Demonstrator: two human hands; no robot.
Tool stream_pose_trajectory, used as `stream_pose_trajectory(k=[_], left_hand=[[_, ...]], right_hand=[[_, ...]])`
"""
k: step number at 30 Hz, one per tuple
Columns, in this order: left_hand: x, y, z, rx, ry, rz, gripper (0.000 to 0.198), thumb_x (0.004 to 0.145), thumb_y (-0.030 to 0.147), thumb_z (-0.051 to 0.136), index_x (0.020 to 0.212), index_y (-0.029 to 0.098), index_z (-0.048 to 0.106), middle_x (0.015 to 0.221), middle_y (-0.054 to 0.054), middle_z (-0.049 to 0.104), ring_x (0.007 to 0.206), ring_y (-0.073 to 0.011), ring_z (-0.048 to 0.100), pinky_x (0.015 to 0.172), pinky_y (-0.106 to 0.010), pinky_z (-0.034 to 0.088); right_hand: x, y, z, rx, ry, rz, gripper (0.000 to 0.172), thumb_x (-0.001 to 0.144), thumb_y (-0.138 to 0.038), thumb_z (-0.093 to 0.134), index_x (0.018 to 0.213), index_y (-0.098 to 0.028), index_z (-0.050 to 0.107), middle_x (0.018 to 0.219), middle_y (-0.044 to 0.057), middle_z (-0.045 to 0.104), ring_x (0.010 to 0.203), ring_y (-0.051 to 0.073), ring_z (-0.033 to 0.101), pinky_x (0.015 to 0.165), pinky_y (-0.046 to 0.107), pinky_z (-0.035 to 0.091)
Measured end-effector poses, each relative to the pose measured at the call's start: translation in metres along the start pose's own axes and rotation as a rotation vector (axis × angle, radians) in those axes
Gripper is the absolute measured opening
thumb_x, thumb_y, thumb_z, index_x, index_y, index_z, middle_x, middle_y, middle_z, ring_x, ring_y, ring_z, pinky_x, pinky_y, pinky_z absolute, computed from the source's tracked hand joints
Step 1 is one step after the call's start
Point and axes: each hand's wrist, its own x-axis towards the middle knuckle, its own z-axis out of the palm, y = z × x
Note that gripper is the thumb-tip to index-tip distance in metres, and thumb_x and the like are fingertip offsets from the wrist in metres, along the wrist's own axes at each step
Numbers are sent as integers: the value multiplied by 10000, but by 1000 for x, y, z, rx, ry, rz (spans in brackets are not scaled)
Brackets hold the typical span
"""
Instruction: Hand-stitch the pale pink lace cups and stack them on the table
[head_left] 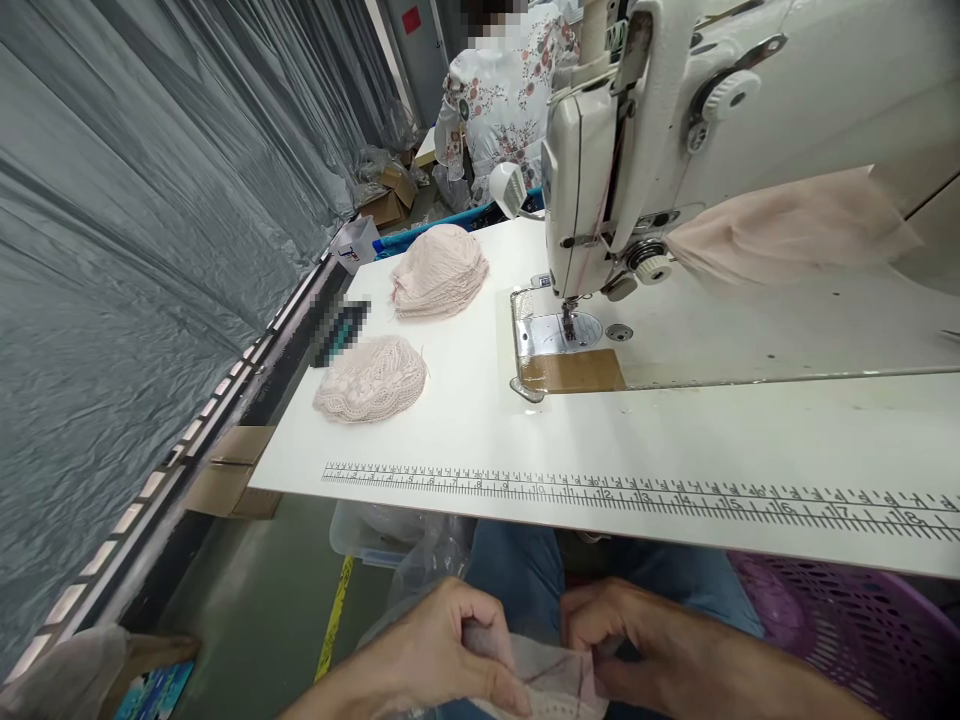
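Low in the head view, over my lap, both hands hold one small pink fabric piece (551,680) with red stitching. My left hand (442,650) pinches its left side, fingers curled shut. My right hand (630,630) grips its right edge, fingers closed. Above them lies the white sewing table (675,440) with a printed ruler along its front edge. On the table's left stand two stacks of pink lace cups, a near stack (371,380) and a far stack (439,272). The white sewing machine (675,130) stands at the right, its needle over the metal plate (559,335).
Pink cloth (787,225) hangs across the machine arm. A purple plastic basket (862,620) sits under the table at right, a clear bin (375,535) at left. Grey plastic sheeting (135,250) covers the left wall. Another person (510,90) in a floral top sits beyond the table.
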Motion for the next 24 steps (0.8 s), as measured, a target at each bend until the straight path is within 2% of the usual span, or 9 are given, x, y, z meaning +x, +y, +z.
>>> stream_pose_trajectory(k=[5,9,12,16,19,24], left_hand=[[-1,3,1,-26,-35,-37,529,367,552,907,518,136,616,462,64,423,497,-67,328,484,-217,231],[-1,-3,-2,-22,-26,-17,507,390,517,916,542,129,628,503,53,457,519,-69,347,482,-219,207],[1,-7,-2,-39,-25,1,488,423,496,913,574,128,630,571,36,519,560,-75,392,500,-209,235],[2,-5,3,-20,16,-34,520,372,504,918,552,139,595,500,70,451,526,-65,353,487,-204,231],[3,-2,6,-29,44,-21,529,365,517,915,522,138,581,474,77,435,502,-59,328,479,-205,235],[3,0,8,-46,33,-25,520,345,520,915,518,130,619,478,62,479,500,-62,357,489,-203,278]], right_hand=[[-1,0,-1,66,-38,11,92,698,-233,612,701,-161,669,757,-3,584,689,140,527,586,225,361],[-3,0,-2,86,-30,36,123,690,-244,606,716,-153,685,760,-1,596,676,133,509,570,216,350],[-3,0,-2,75,-26,43,131,692,-266,629,717,-156,695,741,-14,578,640,122,476,547,218,322],[0,4,4,40,43,45,197,659,-349,725,702,-168,659,690,-32,514,697,157,481,594,246,325],[2,8,6,61,89,39,229,724,-401,681,710,-179,629,729,-18,528,771,186,507,680,275,367],[2,6,3,98,15,-3,319,785,-458,643,650,-172,597,657,-32,476,642,140,453,567,238,321]])
